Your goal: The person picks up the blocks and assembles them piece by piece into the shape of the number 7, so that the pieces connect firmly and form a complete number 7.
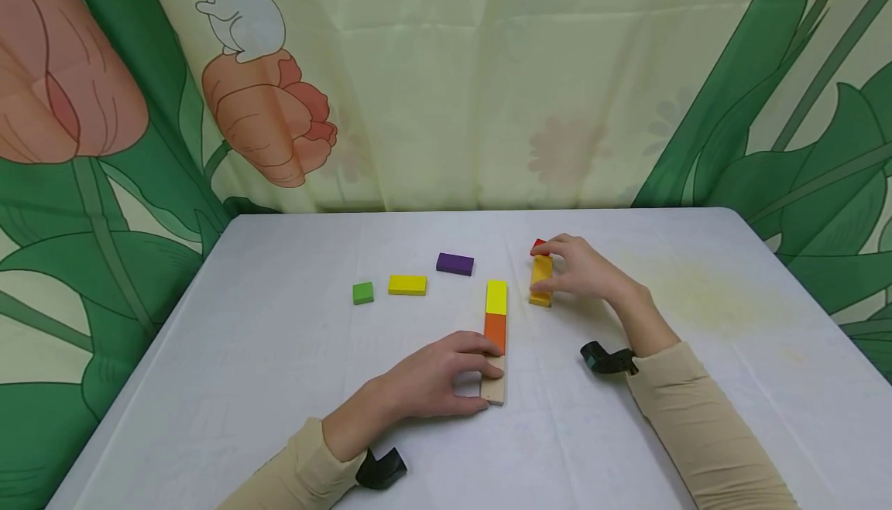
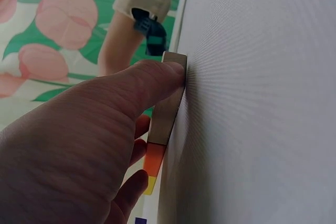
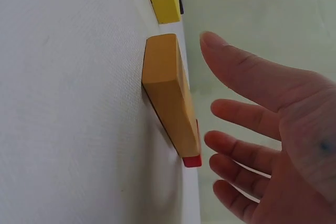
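Near the middle of the table, a plain wooden block [image 1: 492, 391], an orange block [image 1: 495, 332] and a yellow block [image 1: 496, 297] lie end to end in one row. My left hand [image 1: 442, 374] rests on the wooden block; its thumb [image 2: 168, 74] touches the block near the closer end. Further right lies an amber block [image 3: 170, 87], with a red block [image 3: 192, 161] at its far end. Over these two hovers my right hand [image 1: 581, 266], fingers spread apart and holding nothing. A gap shows between it and the amber block in the right wrist view.
Left of the row lie a green block [image 1: 362, 293], a second yellow block [image 1: 407, 285] and a purple block [image 1: 455, 264]. All stand on a white-covered table [image 1: 244, 386]. Behind its far edge hangs a printed curtain [image 1: 446, 107].
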{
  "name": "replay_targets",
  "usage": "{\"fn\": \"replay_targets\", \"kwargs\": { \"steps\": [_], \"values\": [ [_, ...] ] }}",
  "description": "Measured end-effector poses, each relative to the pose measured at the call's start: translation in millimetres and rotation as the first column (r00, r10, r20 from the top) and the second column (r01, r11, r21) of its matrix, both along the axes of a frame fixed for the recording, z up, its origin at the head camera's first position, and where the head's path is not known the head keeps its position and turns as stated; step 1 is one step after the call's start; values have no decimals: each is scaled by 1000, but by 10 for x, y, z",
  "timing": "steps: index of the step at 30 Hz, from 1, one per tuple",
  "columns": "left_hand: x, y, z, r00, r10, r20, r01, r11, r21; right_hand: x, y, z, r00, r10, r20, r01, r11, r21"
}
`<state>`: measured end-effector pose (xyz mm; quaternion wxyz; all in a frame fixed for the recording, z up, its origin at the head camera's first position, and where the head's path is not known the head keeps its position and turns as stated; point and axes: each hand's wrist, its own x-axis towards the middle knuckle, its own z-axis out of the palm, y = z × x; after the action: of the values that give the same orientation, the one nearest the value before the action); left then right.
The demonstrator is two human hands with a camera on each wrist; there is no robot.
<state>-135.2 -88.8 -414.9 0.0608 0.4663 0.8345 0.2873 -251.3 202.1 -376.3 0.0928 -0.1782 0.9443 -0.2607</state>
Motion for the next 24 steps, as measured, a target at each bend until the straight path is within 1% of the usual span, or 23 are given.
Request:
{"fn": "replay_targets", "kwargs": {
  "steps": [3, 11, 16, 19, 24],
  "values": [
    [1, 0, -1, 1000, 3, 1, -3, 1000, -3, 3, 24, 1, 1000, 0, 16, 0, 1000, 18],
    [-4, -1, -18, 1000, 1, -7, -1, 1000, 1, 1, 46, -25, 1000, 8, 16, -9, 999, 41],
    [-7, 0, -22, 1000, 0, -10, 0, 1000, 2, -11, 33, -46, 999, 5, 49, -6, 1000, 26],
    [-9, -1, -21, 1000, -1, -7, 1, 1000, -3, -7, 16, -48, 998, 16, 57, -17, 1000, 12],
    [-13, -5, -20, 1000, -5, -2, 5, 1000, 0, -2, -19, -53, 998, 48, 45, -48, 999, 4]
  ]
}}
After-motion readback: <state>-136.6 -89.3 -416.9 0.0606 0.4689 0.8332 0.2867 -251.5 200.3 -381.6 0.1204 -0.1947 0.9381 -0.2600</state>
